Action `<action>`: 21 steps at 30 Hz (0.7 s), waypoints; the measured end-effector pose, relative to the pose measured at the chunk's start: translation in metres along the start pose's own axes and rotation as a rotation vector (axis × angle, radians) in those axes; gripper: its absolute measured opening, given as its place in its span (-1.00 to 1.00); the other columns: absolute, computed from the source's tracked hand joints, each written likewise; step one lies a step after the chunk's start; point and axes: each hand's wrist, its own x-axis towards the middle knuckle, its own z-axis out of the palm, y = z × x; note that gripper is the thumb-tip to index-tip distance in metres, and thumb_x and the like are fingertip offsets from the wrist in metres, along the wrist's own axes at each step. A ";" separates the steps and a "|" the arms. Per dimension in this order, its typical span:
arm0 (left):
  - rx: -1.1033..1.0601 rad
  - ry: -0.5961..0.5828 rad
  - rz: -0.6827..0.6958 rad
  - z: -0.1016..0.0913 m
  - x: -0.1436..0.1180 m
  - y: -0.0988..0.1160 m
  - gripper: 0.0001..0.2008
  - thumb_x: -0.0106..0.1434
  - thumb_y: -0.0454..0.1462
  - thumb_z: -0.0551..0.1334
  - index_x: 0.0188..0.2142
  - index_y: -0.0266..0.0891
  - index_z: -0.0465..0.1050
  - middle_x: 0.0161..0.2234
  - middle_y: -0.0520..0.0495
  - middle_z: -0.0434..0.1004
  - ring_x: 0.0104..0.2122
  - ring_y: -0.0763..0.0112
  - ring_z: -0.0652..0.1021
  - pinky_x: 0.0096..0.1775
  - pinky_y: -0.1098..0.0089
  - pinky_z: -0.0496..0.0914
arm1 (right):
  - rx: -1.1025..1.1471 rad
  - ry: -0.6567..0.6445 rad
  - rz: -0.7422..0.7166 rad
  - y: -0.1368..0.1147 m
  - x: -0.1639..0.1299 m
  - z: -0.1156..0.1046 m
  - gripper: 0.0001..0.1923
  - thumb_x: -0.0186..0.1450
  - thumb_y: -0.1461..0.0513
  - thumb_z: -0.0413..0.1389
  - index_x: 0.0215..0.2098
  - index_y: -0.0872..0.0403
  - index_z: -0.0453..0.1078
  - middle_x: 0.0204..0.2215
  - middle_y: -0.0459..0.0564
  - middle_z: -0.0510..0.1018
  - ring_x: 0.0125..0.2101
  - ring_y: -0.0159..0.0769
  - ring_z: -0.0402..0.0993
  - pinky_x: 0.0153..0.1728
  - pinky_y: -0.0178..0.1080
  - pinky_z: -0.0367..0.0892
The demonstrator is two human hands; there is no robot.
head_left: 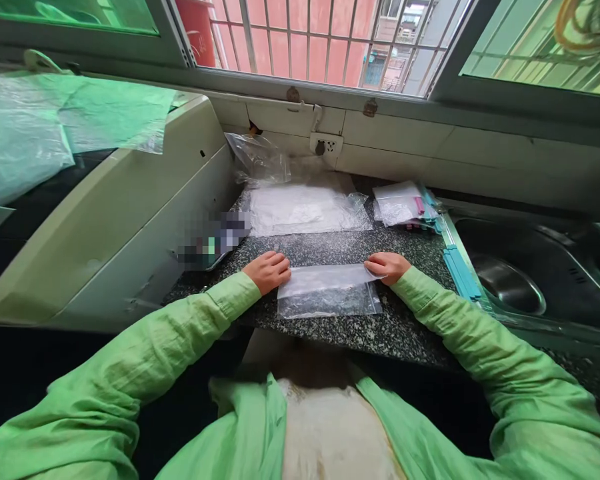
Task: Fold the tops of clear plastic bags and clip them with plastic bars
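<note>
A clear plastic zip bag [325, 303] lies flat near the front edge of the speckled counter, with a white sheet-like layer [325, 279] across its upper half. My left hand [269, 271] is at its upper left corner, fingers curled together against the edge. At the upper right corner my right hand [389, 267] pinches the edge between thumb and fingers. Just beyond, a stack of flat clear plastic bags [305, 207] is spread on the counter. Whether the white layer is inside the bag or folded over it, I cannot tell.
Small filled bags with pink and blue strips [403, 203] are piled at the back right. Blue strips [461, 273] lie by the sink [555, 267]. To the left stand a blurred dark object [215, 243] and a large beige machine [145, 213]. A wall socket [326, 145] is behind.
</note>
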 end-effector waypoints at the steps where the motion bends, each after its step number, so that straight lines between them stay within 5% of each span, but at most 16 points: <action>1: 0.013 0.014 0.022 0.001 -0.001 0.001 -0.78 0.23 -0.37 -0.02 -0.47 -0.28 0.34 -0.48 -0.07 0.36 -0.42 0.44 0.33 -0.33 0.35 0.19 | -0.046 -0.022 -0.042 -0.001 -0.001 -0.002 -0.65 0.28 0.33 -0.24 -0.32 0.13 0.39 -0.47 0.05 0.46 -0.46 -0.38 0.33 -0.42 -0.31 0.26; 10: -0.053 -0.049 0.168 0.001 -0.004 0.006 -0.79 0.24 -0.38 -0.04 -0.43 -0.27 0.32 -0.45 -0.07 0.39 -0.41 0.45 0.35 -0.34 0.36 0.19 | -0.206 -0.097 -0.173 -0.009 -0.002 -0.011 -0.71 0.29 0.38 -0.20 -0.24 0.24 0.35 -0.40 0.11 0.44 -0.42 -0.35 0.31 -0.41 -0.25 0.20; 21: -0.266 -0.176 0.130 -0.007 -0.003 0.004 -0.78 0.24 -0.36 -0.06 -0.40 -0.23 0.33 -0.40 -0.08 0.40 -0.42 0.47 0.35 -0.34 0.37 0.19 | -0.193 -0.135 -0.137 -0.011 -0.008 -0.012 -0.68 0.30 0.38 -0.23 -0.16 0.24 0.33 -0.33 0.13 0.45 -0.35 -0.32 0.32 -0.34 -0.21 0.22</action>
